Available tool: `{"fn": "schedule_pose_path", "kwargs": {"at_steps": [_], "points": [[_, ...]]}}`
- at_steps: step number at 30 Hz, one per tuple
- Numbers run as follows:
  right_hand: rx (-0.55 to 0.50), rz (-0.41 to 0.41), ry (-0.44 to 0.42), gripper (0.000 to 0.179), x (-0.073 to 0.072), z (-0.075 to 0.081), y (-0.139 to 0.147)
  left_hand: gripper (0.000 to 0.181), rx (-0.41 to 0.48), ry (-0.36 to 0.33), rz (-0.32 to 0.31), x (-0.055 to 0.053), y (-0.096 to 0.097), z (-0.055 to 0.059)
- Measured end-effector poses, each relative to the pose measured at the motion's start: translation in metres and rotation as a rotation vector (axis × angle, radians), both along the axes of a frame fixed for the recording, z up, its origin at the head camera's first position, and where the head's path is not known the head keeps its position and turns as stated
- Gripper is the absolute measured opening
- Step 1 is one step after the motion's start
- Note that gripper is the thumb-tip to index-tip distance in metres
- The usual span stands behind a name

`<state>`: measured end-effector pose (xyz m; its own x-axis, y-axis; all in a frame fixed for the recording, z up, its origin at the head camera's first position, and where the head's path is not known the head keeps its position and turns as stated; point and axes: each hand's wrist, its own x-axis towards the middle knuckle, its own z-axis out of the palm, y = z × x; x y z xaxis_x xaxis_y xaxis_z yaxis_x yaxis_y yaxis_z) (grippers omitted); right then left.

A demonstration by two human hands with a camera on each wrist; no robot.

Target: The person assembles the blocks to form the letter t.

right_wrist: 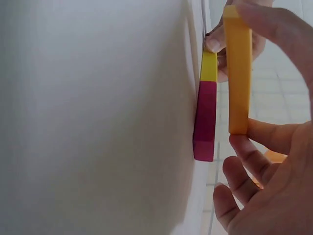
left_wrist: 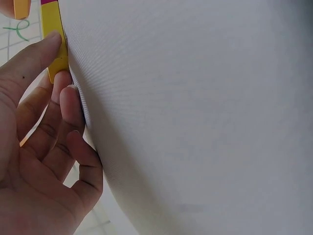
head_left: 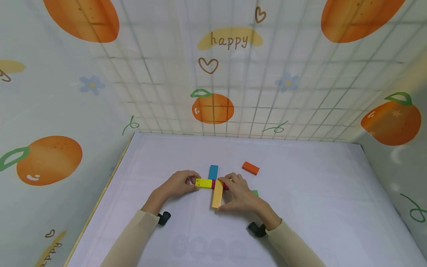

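Observation:
A yellow block (head_left: 204,183) lies flat on the table, its left end pinched between the thumb and fingers of my left hand (head_left: 180,184). End to end with it lies a magenta block (right_wrist: 205,115), partly covered in the head view. My right hand (head_left: 241,196) grips a light orange block (head_left: 217,194) by its two ends, thumb at one and fingers at the other. In the right wrist view this block stands off the table surface, beside the yellow and magenta row. In the head view it crosses over the magenta block.
Just behind the row lies a blue block (head_left: 213,172). A red-orange block (head_left: 251,168) sits farther back to the right. Part of a green block (head_left: 255,193) shows behind my right hand. The white tabletop (head_left: 310,193) meets a patterned cloth wall (head_left: 213,78) at the back.

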<state>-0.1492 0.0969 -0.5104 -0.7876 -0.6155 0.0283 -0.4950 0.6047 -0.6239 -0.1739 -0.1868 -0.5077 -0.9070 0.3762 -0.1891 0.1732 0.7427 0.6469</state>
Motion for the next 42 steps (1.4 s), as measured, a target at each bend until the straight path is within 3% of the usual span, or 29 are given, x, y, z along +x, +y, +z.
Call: {"fn": "schedule_pose_path", "kwargs": {"at_steps": [11,19,42], "points": [[0.007,0.042,0.008,0.092,0.002,-0.002,-0.007,0.030,-0.017,0.008,0.006,0.002,0.000,-0.001],[0.032,0.098,0.035,0.096,0.004,-0.003,-0.011,0.031,0.007,0.030,-0.022,0.001,-0.001,-0.002],[0.138,0.099,0.086,0.097,0.009,-0.004,-0.023,0.031,0.005,0.030,-0.011,0.003,-0.001,0.000]]}}
